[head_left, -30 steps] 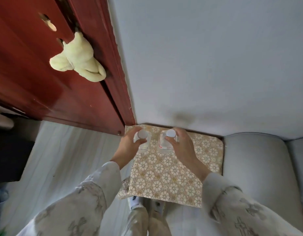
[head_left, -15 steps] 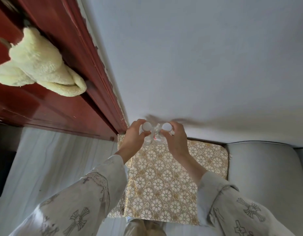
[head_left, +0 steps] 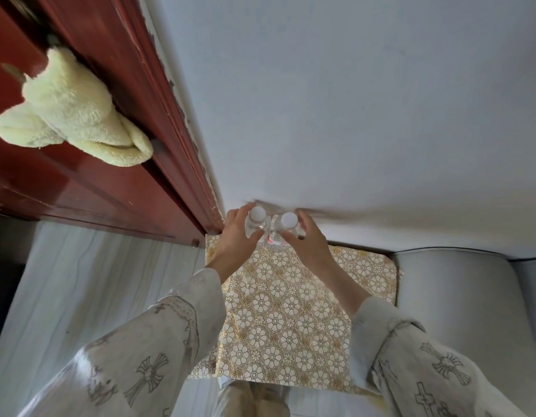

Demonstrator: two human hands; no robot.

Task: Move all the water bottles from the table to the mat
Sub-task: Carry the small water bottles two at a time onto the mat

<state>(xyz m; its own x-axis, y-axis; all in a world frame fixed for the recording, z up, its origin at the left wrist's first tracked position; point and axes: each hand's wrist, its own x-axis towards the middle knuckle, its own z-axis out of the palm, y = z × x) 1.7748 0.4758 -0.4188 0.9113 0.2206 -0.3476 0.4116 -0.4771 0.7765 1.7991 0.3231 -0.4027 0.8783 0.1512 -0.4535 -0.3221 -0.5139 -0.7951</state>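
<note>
- the left hand [head_left: 235, 236] has its fingers and thumb wrapped round a clear water bottle, the left bottle [head_left: 255, 225], which has a white cap.
- the right hand [head_left: 310, 240] grasps a second clear bottle with a white cap, the right bottle [head_left: 283, 233], in the same way.
- the two bottles are upright and just beside each other, at the far edge of the mat [head_left: 288, 311]; whether they touch cannot be told.
- whether the bottle bases rest on the mat or are held just above it cannot be seen, as the hands hide them.
- the mat is patterned with white and gold flowers and lies against the wall [head_left: 336, 100] at its far side.
- both arms wear pale sleeves [head_left: 134, 365] printed with crosses.
- to the left of the mat is a pale striped floor [head_left: 80, 281].
- a red wooden door [head_left: 89, 182] stands at the far left, with a cream towel [head_left: 74, 109] hanging on it.
- a grey padded seat [head_left: 459, 311] lies just beside the mat on the right.
</note>
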